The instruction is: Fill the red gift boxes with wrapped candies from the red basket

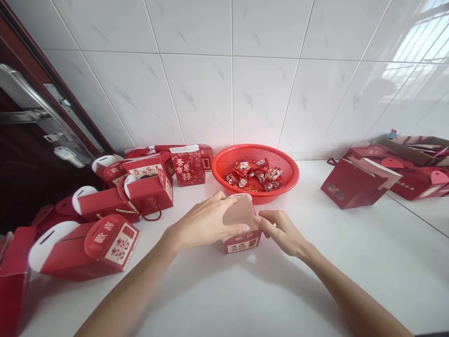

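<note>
A small red paper gift box with white and dark lettering stands on the white surface in front of me. Its top is open, and its pale inside shows. My left hand is closed around the box's left side, with the thumb over the front edge and the fingers at the back. At the right edge, my right hand pinches the box wall between thumb and curled fingers. Just behind the box sits a red plastic basket with several wrapped candies in it.
Several red gift boxes line the left, one upright red box standing near the wall. On the right are flattened red boxes and a cardboard tray. A tiled wall closes the back; a dark door is at left.
</note>
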`<state>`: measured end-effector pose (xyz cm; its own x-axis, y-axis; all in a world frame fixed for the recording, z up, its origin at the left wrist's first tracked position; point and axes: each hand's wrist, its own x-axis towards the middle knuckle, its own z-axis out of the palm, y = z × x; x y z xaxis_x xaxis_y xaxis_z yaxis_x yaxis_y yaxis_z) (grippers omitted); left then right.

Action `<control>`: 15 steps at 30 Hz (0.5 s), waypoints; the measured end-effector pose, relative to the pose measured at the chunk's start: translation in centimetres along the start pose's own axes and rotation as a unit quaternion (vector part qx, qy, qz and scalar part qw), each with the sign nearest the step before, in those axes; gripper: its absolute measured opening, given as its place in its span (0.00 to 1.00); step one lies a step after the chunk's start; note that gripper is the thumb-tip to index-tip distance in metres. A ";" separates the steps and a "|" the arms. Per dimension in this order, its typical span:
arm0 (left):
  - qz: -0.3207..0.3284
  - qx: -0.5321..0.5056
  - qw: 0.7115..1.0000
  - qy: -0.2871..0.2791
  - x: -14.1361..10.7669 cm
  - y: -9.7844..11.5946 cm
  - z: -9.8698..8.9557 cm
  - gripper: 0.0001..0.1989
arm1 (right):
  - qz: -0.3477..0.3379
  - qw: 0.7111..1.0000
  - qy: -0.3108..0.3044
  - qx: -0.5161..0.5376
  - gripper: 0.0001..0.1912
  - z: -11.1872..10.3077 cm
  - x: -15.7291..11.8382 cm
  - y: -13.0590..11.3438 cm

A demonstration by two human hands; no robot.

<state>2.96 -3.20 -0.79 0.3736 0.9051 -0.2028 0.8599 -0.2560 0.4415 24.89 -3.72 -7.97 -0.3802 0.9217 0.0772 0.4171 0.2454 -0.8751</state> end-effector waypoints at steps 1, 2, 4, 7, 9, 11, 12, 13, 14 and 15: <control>0.003 -0.003 1.000 -0.004 0.0 -0.1 -0.1 0.44 | 0.005 1.000 0.004 0.022 0.26 -0.1 -0.1 0.1; 0.008 -0.006 1.000 -0.008 0.1 -0.2 -0.2 0.43 | 0.012 0.999 0.008 0.049 0.24 -0.2 -0.1 0.1; 0.019 -0.011 1.000 -0.021 0.2 -0.4 -0.5 0.43 | 0.030 0.993 0.017 0.111 0.20 -0.3 -0.1 0.2; 0.007 -0.014 0.999 -0.046 0.5 -0.8 -0.9 0.46 | 0.043 0.984 0.016 0.175 0.15 -0.4 -0.2 0.1; 0.002 -0.018 0.998 -0.056 0.6 -1.0 -1.1 0.47 | 0.045 0.979 0.005 0.201 0.14 -0.4 -0.2 0.1; 0.004 -0.018 0.998 -0.062 0.7 -1.2 -1.4 0.47 | 0.047 0.974 -0.007 0.221 0.14 -0.2 -0.1 0.1; 0.003 -0.014 0.998 -0.065 0.7 -1.2 -1.5 0.48 | 0.048 0.971 -0.013 0.233 0.14 -0.1 -0.1 0.3; 0.000 -0.009 0.998 -0.069 0.7 -1.2 -1.7 0.48 | 0.048 0.968 -0.020 0.246 0.15 0.0 0.0 0.4; -0.004 -0.003 0.997 -0.073 0.7 -1.1 -1.9 0.49 | 0.047 0.964 -0.028 0.260 0.15 0.1 0.0 0.6; -0.009 0.003 0.997 -0.076 0.6 -1.1 -2.0 0.50 | 0.045 0.960 -0.036 0.273 0.16 0.2 0.1 0.8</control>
<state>1.58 -1.68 0.39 0.4070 0.8472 -0.3415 0.8684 -0.2428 0.4324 25.05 -3.49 -8.80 -0.4263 0.9042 -0.0272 -0.0365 -0.0473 -0.9982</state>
